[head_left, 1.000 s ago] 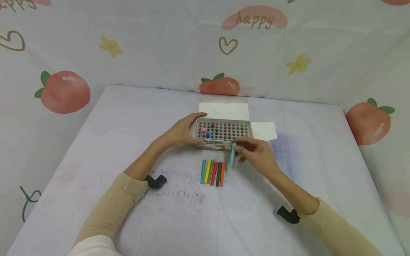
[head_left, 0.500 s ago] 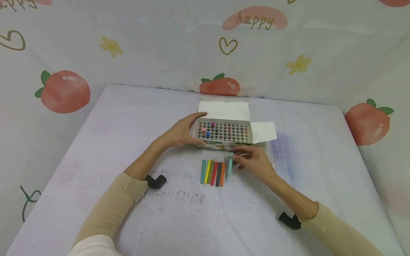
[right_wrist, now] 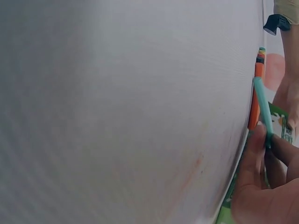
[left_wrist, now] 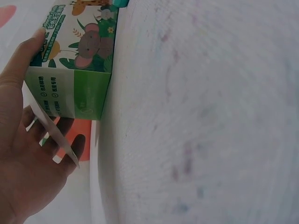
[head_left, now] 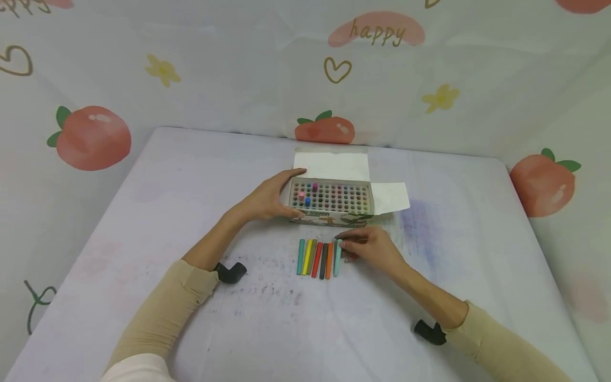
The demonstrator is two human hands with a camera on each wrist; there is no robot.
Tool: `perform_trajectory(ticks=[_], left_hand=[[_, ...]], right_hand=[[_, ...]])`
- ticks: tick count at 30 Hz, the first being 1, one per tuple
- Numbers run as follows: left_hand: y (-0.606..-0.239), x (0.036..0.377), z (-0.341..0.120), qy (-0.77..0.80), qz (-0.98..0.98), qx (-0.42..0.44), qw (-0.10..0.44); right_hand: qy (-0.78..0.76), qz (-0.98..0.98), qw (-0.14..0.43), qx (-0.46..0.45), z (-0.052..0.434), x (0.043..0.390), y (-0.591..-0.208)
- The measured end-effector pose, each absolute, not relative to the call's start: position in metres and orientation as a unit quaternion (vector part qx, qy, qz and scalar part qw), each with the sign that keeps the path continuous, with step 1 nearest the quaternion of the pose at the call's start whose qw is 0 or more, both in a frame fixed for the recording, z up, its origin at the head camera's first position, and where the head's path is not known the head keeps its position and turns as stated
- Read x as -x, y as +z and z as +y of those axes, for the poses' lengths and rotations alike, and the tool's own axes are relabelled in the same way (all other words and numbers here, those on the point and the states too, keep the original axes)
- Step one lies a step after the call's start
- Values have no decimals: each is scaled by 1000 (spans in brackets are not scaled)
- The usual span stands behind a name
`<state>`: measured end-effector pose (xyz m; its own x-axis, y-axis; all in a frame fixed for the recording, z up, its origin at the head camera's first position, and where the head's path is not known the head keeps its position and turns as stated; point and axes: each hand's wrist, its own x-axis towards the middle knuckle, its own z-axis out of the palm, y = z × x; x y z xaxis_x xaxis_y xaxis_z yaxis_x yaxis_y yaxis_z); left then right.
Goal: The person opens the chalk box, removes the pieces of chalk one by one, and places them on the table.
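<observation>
One mint chalk stick (head_left: 338, 258) lies beside the orange stick (head_left: 329, 260), its top pinched by right-hand fingers (head_left: 345, 243).

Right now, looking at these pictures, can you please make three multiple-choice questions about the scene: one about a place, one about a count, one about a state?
1. Where does the row of sticks lie?
A. inside the box
B. on the table in front of the box
C. behind the box

2. How many sticks lie in that row, counting the light teal stick?
A. three
B. five
C. seven

3. What is the state of the box?
A. open, its lid flap folded back
B. closed
C. turned upside down

Answers:
1 B: the head view shows the row on the table, on the near side of the box.
2 C: teal, yellow, olive, red, black, orange and light teal can be counted.
3 A: the sticks' round ends show inside; the left hand grips the box's end, and the right hand pinches the light teal stick.
</observation>
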<state>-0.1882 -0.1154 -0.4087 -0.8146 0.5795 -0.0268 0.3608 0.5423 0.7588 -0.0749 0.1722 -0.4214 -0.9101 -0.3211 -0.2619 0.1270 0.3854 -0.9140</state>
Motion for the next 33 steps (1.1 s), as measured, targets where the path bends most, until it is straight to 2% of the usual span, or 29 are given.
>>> perform_trajectory(ticks=[24, 33], left_hand=[[-409, 187, -116, 395, 868, -265, 144], [-409, 187, -116, 393, 868, -270, 138]], right_hand=[[-535, 819, 206, 25, 168, 72, -417], [-505, 844, 172, 55, 167, 73, -412]])
